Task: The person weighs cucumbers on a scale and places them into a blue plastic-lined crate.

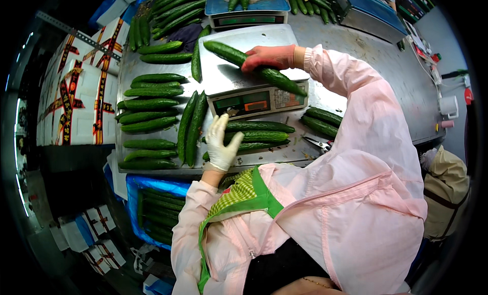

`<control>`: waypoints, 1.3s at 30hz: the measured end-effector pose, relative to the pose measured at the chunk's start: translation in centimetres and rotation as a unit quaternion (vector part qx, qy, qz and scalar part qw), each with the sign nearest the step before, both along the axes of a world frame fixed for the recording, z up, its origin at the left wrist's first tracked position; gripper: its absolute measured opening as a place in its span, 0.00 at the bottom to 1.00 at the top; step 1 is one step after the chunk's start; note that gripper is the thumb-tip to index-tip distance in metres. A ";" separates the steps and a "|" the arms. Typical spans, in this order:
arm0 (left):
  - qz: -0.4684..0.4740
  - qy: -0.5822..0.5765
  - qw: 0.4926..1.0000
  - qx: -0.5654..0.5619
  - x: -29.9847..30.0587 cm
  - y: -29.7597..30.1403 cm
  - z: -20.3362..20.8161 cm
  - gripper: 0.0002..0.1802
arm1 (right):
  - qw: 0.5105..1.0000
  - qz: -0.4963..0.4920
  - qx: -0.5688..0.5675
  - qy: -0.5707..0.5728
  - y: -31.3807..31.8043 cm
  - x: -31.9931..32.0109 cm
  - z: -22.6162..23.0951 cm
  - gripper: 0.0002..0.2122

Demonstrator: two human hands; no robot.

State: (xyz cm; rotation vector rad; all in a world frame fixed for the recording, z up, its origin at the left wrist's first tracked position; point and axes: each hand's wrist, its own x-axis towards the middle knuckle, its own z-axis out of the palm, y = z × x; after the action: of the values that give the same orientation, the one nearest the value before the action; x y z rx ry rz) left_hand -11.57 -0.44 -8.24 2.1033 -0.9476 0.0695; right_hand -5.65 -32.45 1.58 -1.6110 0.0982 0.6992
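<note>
The right hand, in a red glove, has its fingers wrapped around the middle of one cucumber, above the scale. The cucumber slants, one end toward ten o'clock, the other toward four; whether it touches the plate cannot be told. The gloved left hand is empty, its fingers spread wide and its thumb apart, over the left ends of the trio lying at six o'clock from the scale; contact there is unclear.

The mid-length hold looks sound, since it should balance a long, firm body without bending it. The near end overhangs the keys, so the cucumber would best be shifted toward eleven o'clock before any set-down, resting on the plate alone. It should then be lowered gently and released fully, because a lingering finger or sleeve would likely skew the display. The left hand would do well to avoid the scale's front edge. When the right arm draws back toward five o'clock, its sleeve should clear the scissors.
</note>
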 end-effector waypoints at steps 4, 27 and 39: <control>0.033 0.166 0.964 -0.205 2.2 -2.4 4.7 0.06 | 0.876 -0.115 0.453 0.119 3.0 -5.0 1.5 0.31; -0.083 0.573 0.728 -0.368 11.9 -11.0 11.8 0.08 | 0.700 0.011 0.688 0.191 5.0 -11.3 0.4 0.37; -0.130 -0.050 0.975 -0.173 1.9 -11.9 16.3 0.13 | 0.775 -0.214 0.594 0.029 2.3 -12.0 0.3 0.29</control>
State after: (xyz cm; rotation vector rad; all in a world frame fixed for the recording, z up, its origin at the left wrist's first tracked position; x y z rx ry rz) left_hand -9.72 -12.37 8.04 1.6575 -1.1730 0.1938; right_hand -17.61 -30.18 1.91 -0.3028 0.0422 0.2955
